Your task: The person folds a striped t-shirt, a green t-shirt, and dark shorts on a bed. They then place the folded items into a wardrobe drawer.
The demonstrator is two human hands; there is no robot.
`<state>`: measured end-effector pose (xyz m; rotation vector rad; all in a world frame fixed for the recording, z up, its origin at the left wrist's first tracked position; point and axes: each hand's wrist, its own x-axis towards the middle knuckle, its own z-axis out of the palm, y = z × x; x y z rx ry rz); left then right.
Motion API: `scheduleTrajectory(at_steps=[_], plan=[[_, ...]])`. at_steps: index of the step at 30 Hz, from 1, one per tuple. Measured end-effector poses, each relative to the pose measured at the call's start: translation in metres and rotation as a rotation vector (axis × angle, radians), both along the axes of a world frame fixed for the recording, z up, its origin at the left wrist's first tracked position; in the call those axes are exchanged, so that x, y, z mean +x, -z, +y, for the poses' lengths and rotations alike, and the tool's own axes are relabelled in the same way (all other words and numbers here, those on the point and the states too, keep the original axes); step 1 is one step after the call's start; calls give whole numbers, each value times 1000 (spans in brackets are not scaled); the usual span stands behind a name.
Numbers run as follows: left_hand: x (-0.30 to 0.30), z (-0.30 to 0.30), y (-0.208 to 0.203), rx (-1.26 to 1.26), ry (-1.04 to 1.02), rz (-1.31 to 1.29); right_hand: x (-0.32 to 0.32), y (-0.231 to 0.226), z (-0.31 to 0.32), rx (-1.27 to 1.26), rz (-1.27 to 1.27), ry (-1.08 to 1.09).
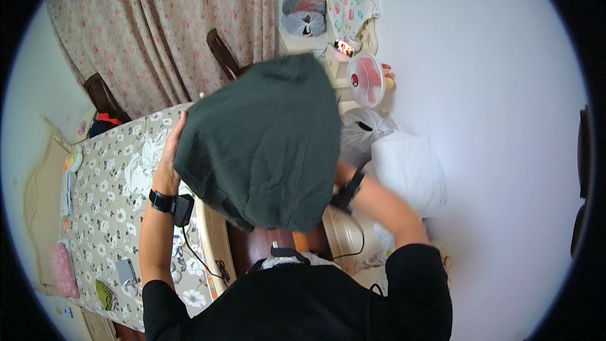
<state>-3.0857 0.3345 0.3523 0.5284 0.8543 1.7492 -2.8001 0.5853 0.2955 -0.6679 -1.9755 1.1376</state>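
Soft, even daylight fills the room, with no harsh glare; the pale wall [492, 88] on the right is the brightest area and reads almost washed out. Shadows are faint and diffuse, deepest in the folds of the dark green garment [265, 139], which loses detail. The fisheye view sits in a black circular surround, and the bed's [101, 196] edges and the curtain [164, 25] bend toward the rim, where focus softens slightly

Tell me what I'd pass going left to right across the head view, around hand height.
Pink pillow → floral bedspread → left hand → dark green cloth → right hand's wrist strap → white bag
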Motion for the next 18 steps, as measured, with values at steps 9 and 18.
scheduleTrajectory(at_steps=[9, 18], plan=[[-25, 10, 57, -116, 2, -126, -34, 57, -69, -554, 155, -322], [-38, -27, 57, -85, -33, -98, -23, 64, -71, -1755, 673, -871]])
